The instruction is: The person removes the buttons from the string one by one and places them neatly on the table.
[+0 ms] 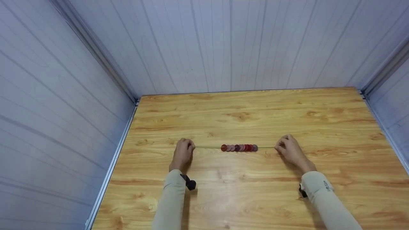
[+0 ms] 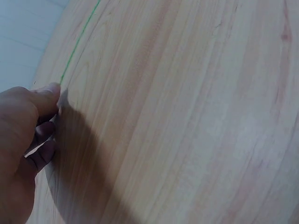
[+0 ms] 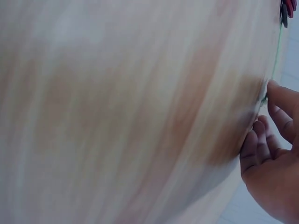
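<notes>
A thin green string runs straight from hand to hand, low over the wooden table. Strung along its middle is an overlapping row of small round flat discs in red, pink, dark maroon and greyish tones. The left hand pinches the string's left end between thumb and finger; the taut green line leaves those fingertips in the left wrist view. At the other end, the right hand pinches the string, and a bit of green shows at its fingertips. A few discs appear at the right wrist view's top corner.
The wood-grain table meets a pale panelled wall at the back. More panels stand at the left and right, with metal edging along the table sides. A black wrist device sits by the left sleeve.
</notes>
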Demonstrator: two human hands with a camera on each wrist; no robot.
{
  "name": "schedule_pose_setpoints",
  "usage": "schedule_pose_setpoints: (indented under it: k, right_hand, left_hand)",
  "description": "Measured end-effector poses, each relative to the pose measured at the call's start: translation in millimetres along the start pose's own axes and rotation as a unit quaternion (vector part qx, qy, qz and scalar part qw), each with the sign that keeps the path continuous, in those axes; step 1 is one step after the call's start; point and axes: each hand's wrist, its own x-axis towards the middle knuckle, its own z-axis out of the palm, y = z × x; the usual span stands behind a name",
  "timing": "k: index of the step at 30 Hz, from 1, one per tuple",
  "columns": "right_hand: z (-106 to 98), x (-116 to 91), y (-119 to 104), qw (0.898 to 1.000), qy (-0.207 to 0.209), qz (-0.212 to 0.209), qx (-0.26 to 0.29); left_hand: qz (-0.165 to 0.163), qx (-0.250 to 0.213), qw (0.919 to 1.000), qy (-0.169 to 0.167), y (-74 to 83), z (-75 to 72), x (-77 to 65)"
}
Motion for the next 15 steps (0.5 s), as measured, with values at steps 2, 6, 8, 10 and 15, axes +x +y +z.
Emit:
schedule_pose_setpoints:
  k: [2,6,8,10,15]
  right_hand:
    - [-0.3,-0.6,1.3,1.0,0.001,-0.001,0.0]
    - [-1.5,-1.0,1.8,1.0,0.01,-0.013,0.008]
    - [-2.7,-1.4,1.4,1.0,0.014,-0.02,0.017]
    - [-4.1,-1.6,0.7,0.999,0.022,-0.029,0.025]
    - [-7.3,-0.7,-0.7,0.997,0.04,-0.044,0.049]
  left_hand:
    - [-0.004,-0.007,0.9999,0.008,-0.8,-0.7,-1.1]
    - [-0.013,-0.009,0.9997,0.017,-1.9,-2.5,-3.0]
    - [-0.016,-0.004,0.9997,0.018,-2.2,-3.0,-3.2]
    - [-0.018,0.003,0.9996,0.021,-2.1,-3.3,-3.1]
    - [-0.017,0.005,0.9988,0.045,-1.5,-3.0,-2.5]
